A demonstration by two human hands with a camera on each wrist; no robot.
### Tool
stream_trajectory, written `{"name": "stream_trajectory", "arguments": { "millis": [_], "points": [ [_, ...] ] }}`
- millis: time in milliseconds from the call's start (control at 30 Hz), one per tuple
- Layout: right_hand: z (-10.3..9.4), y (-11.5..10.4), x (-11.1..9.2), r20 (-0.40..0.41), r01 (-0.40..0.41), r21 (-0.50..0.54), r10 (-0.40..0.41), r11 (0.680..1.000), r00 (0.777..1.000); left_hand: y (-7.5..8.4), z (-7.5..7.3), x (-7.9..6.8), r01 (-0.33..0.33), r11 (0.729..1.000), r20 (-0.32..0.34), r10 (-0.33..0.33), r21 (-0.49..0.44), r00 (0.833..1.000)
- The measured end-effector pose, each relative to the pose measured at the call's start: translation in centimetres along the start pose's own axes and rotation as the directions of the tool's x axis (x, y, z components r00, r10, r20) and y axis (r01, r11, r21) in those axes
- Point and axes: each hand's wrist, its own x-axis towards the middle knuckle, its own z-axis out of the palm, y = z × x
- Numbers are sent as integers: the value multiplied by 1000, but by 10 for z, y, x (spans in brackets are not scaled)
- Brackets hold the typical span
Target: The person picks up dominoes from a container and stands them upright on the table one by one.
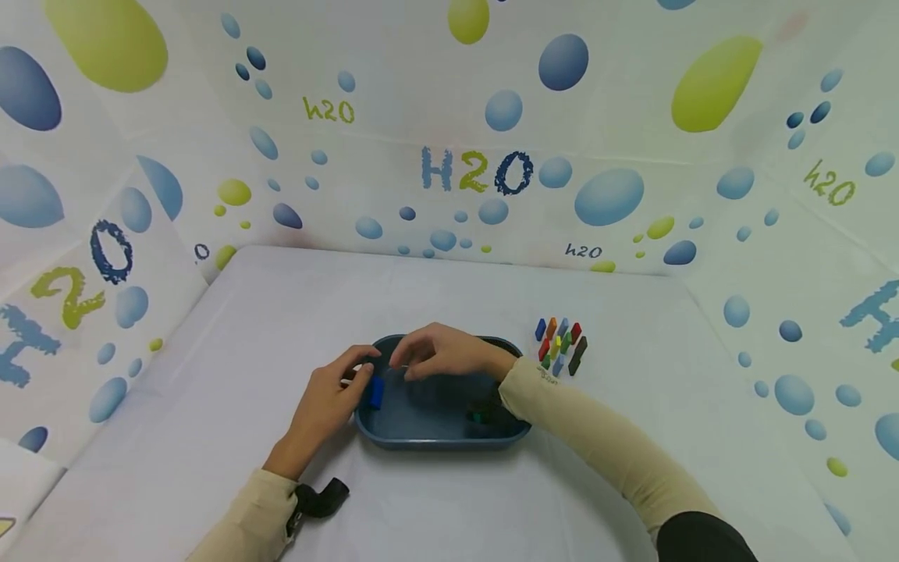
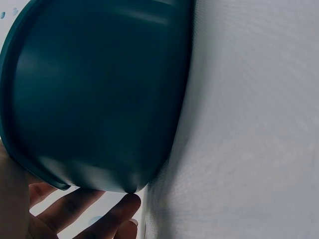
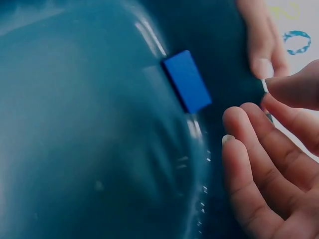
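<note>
A blue oblong block leans against the left end of the blue-grey plastic tub. My left hand holds the tub's left rim; in the left wrist view its fingers lie against the outer wall. Over the left part of the tub hovers my right hand, its fingers loosely bent. In the right wrist view, thumb and fingertips of the right hand stand apart near the blue block, with nothing visible between them. A small green piece lies toward the tub's right end, partly in shadow.
Several small coloured blocks stand in rows on the white tablecloth, right of the tub. A black strap end sticks out from the left wrist. Printed white sheets enclose the table's back and sides.
</note>
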Motion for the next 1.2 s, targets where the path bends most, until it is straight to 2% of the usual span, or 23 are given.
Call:
{"name": "stream_trajectory", "arguments": {
  "millis": [367,533,733,867,1033,1200],
  "points": [
    [11,9,12,88,-119,-28,121,993,989,3,-2,4,-1,1000,9,1,7,1000],
    [18,10,14,142,-121,29,116,992,983,2,-2,4,-9,1000,7,9,7,1000],
    [24,11,15,205,-115,106,91,988,974,2,-2,2,14,1000,6,-14,1,1000],
    [28,13,15,235,-146,203,96,968,967,2,-2,0,23,1000,7,-23,7,1000],
    [29,12,13,228,-213,326,142,921,963,2,-2,0,37,999,13,-37,11,999],
    [30,12,11,226,-262,379,186,888,956,1,-1,1,34,999,12,-34,-1,999]
  ]
}}
